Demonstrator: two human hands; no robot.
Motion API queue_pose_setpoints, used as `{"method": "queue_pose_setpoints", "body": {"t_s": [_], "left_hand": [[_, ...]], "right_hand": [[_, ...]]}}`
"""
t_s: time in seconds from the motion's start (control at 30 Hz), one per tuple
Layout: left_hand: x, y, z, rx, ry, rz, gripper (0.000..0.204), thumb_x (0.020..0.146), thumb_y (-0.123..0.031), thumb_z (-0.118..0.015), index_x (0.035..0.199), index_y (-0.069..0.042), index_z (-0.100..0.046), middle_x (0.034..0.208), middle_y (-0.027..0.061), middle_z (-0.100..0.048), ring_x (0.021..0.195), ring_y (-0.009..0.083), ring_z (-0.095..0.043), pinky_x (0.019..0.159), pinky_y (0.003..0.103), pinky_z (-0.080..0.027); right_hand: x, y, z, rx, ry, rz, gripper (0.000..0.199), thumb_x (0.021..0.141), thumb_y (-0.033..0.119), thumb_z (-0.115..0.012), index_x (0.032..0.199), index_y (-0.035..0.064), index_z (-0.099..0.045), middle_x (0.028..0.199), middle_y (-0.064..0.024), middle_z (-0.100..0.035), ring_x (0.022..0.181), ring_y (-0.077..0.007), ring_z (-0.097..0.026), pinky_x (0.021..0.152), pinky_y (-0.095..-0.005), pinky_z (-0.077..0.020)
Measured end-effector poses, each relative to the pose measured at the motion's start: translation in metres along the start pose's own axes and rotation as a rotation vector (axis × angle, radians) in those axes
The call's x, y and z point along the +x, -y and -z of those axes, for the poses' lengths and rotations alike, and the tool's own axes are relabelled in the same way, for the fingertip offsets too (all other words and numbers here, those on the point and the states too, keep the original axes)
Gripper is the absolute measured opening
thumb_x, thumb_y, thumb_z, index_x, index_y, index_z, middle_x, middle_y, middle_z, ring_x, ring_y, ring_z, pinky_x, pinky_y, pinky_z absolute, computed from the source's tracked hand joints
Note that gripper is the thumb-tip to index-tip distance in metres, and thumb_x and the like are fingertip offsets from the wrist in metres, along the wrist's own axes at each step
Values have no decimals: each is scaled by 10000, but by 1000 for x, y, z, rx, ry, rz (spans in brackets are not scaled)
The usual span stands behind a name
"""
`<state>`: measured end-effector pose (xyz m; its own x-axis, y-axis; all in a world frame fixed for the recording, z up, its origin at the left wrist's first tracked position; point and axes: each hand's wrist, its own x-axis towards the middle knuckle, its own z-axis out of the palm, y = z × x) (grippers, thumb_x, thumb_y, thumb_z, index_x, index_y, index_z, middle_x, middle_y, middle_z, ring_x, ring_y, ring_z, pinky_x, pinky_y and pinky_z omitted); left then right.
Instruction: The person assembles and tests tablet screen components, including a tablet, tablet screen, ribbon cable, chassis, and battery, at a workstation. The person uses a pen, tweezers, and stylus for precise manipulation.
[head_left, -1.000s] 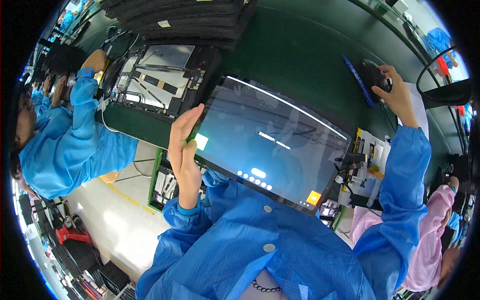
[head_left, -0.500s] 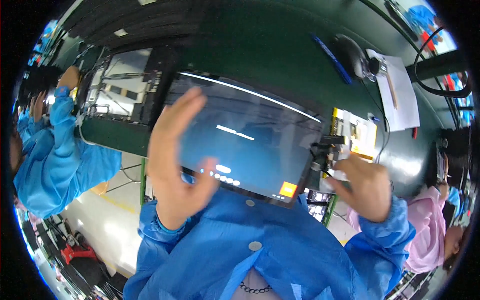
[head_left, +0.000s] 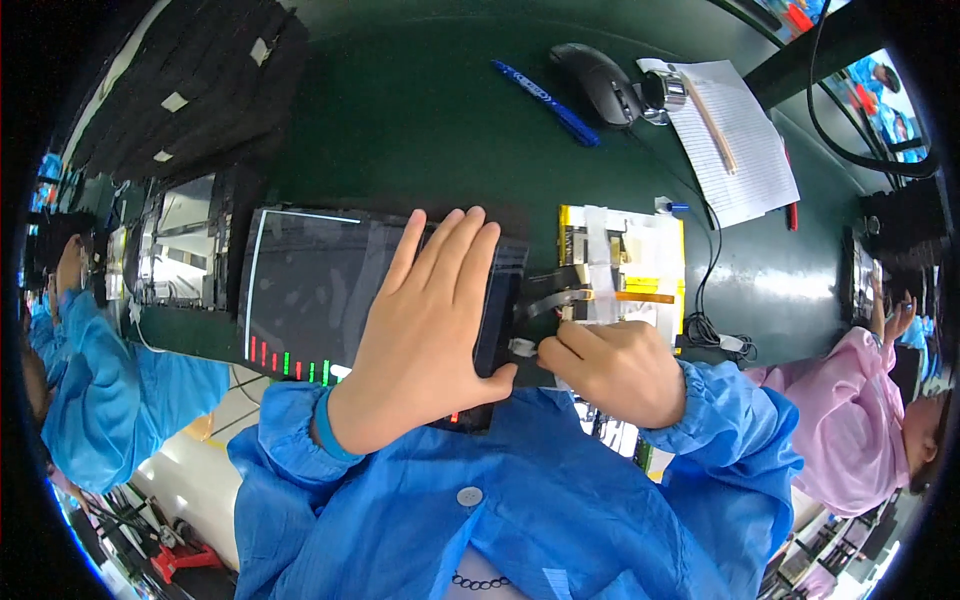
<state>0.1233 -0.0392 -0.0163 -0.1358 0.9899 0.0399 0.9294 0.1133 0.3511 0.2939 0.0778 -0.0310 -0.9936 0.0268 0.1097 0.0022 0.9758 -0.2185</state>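
Note:
My left hand (head_left: 420,340) is spread over the right part of a black touchscreen panel (head_left: 310,290), fingers stretched out and together, thumb apart. Along the panel's left and top edges runs a white line, and small red and green bars show near its lower edge. My right hand (head_left: 625,370) is closed, its fingertips at the near left corner of a yellow-edged battery pack with a board (head_left: 650,240). What those fingers pinch, if anything, is hidden. Dark flat cables (head_left: 550,300) bridge the panel and the pack, and a small white connector (head_left: 522,347) lies beside my right fingertips.
Beyond the panel lie a blue pen (head_left: 545,102), a black mouse (head_left: 598,85) and lined paper (head_left: 740,190) with a wooden stick on it. A thin black cable (head_left: 715,255) runs right of the pack. An opened device (head_left: 185,240) lies left, near a blue-sleeved person; a pink-clad person sits right.
My left hand has swept right across the panel and flattened. The screen went from a blue picture with icons to black with a line and bars. My right fingers have curled in; the view has shifted.

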Motion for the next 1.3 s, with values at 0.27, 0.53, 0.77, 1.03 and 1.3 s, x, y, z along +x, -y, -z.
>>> {"method": "queue_pose_setpoints", "body": {"t_s": [0.27, 0.53, 0.77, 1.03, 1.3], "left_hand": [[1, 1, -1, -41, -6, 13, 963, 544, -316, -759, 1313, 73, -330, 1347, 231, -373, 1294, 337, -339, 1130, 467, -139], [-5, 9, -6, -79, -40, -49, 977, 556, -323, -771, 1324, 68, -310, 1364, 235, -355, 1296, 362, -326, 1120, 489, -150], [-42, 47, 35, -193, -400, 38, 580, 879, -229, -508, 1370, 10, -311, 1387, 201, -371, 1293, 347, -347, 1110, 472, -154], [-121, 61, 29, -88, -589, 232, 391, 700, -26, -509, 1043, -112, -676, 1124, 110, -600, 1048, 273, -560, 1022, 487, -312], [-130, 52, -6, 43, -406, -51, 352, 641, -120, -553, 934, -182, -737, 1082, 35, -614, 855, 183, -553, 872, 399, -408]], "right_hand": [[2, -8, 4, 51, 61, 86, 109, 749, 126, -604, 800, 74, -523, 675, -44, -479, 571, -171, -597, 459, -296, -467], [-67, -35, 31, 63, -115, -215, 159, 808, 235, -616, 779, 83, -575, 667, -34, -571, 528, -167, -556, 479, -323, -437], [-152, -185, 104, 1030, -904, -982, 277, 942, 335, -500, 927, 83, -614, 633, 21, -454, 507, -40, -288, 463, -216, -225], [-165, -61, 81, 129, -169, -872, 304, 927, 259, -450, 843, -2, -580, 735, -71, -560, 648, -154, -508, 554, -289, -380], [-124, 53, -120, 1711, -455, -909, 548, 858, 102, -562, 1342, -2, -328, 1222, -172, -527, 1070, -309, -546, 933, -410, -413]]}}
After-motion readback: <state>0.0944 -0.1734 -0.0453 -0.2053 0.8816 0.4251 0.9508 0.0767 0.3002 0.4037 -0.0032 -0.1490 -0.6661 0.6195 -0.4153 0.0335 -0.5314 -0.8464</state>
